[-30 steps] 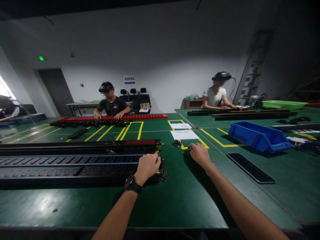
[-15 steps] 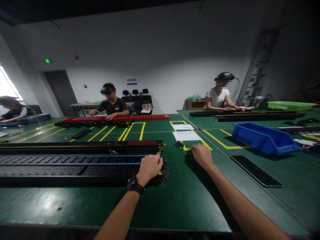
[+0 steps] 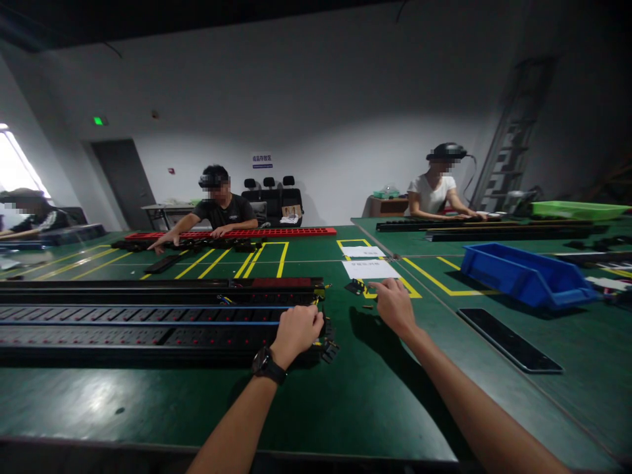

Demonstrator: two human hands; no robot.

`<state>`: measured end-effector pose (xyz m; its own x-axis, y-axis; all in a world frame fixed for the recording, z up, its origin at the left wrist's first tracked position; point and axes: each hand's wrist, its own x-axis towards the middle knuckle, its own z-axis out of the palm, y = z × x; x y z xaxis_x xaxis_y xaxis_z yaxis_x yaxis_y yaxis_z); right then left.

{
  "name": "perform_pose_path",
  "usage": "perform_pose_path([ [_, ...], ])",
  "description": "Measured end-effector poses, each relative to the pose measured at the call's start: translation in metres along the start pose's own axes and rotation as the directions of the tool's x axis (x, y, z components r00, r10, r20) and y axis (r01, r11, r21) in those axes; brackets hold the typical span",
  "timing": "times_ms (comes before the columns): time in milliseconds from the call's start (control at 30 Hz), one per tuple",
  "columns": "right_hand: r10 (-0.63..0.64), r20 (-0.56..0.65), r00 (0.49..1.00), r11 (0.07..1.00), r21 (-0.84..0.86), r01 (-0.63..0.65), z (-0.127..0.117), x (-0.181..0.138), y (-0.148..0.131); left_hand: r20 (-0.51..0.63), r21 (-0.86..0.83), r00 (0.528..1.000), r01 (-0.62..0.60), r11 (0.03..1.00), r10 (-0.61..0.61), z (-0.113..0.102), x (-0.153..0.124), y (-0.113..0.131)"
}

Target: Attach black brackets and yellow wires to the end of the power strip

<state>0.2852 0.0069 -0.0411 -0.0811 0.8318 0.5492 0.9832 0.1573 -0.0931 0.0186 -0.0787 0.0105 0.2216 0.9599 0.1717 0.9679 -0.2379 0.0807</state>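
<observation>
My left hand [image 3: 297, 331], wearing a black watch [image 3: 268, 366], lies over the right end of a long black strip [image 3: 162, 316] with blue edge lines and rows of small red marks. Its fingers are curled down on that end, their tips hidden; yellow wire shows beside them. A black end piece [image 3: 330, 349] juts out just below. My right hand [image 3: 394, 304] hovers over the table with its index finger stretched to a small black part [image 3: 355, 286], seemingly touching it; the other fingers are bent. Beneath that finger lies a small brass-coloured piece [image 3: 367, 307].
A blue bin [image 3: 523, 276] and a dark phone [image 3: 508, 340] lie to the right. Paper labels [image 3: 370, 269] and yellow tape lines mark the green table [image 3: 375, 408]. Across it, co-workers sit by a red rail [image 3: 296, 232] and black bars [image 3: 508, 235].
My right hand has shifted slightly up, off the brass-coloured piece and towards the small black part. My left hand stays in place. A co-worker across the table has reached out an arm.
</observation>
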Motion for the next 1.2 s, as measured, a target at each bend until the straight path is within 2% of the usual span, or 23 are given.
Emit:
perform_pose_path([
  [200,-0.031,-0.063,0.998,0.997,0.069,0.036,0.000,-0.001,-0.001,-0.002,-0.006,1.000,-0.003,1.000,0.003,-0.001,-0.001,0.000],
  [867,-0.032,-0.124,0.992,0.979,0.198,0.056,0.001,-0.004,-0.009,-0.014,-0.006,1.000,0.004,1.000,-0.004,0.003,0.001,-0.001],
  [1000,-0.065,-0.168,0.984,0.943,0.312,0.115,0.002,-0.005,-0.017,-0.005,-0.007,1.000,0.019,1.000,-0.019,0.002,0.001,0.000],
  [1200,-0.169,-0.261,0.950,0.861,0.430,0.271,-0.001,-0.012,-0.036,-0.014,-0.005,1.000,0.014,1.000,-0.014,0.002,0.001,0.000],
])
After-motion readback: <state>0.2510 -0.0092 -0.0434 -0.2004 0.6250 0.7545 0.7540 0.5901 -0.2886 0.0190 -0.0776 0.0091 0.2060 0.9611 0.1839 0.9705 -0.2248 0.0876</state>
